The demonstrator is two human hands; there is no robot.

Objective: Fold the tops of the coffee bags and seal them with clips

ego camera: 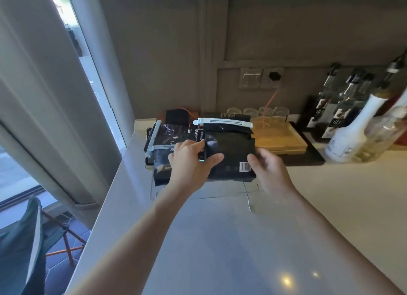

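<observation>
I hold a black coffee bag (231,153) above the white counter with both hands. Its top is folded over and a long white clip (224,122) is clamped across the fold. My left hand (191,162) grips the bag's left edge, and my right hand (266,164) grips its lower right corner by the barcode. To the left lies a second dark coffee bag (171,140), partly under the held one. Another white clip (154,138) runs along that second bag's left end.
A clear acrylic stand (204,192) sits under the bags. Behind them are a wooden tray (284,140) with glass cups, syrup bottles (343,118) and a white bottle (356,129) at the right. The counter's left edge drops off beside a window frame (44,109).
</observation>
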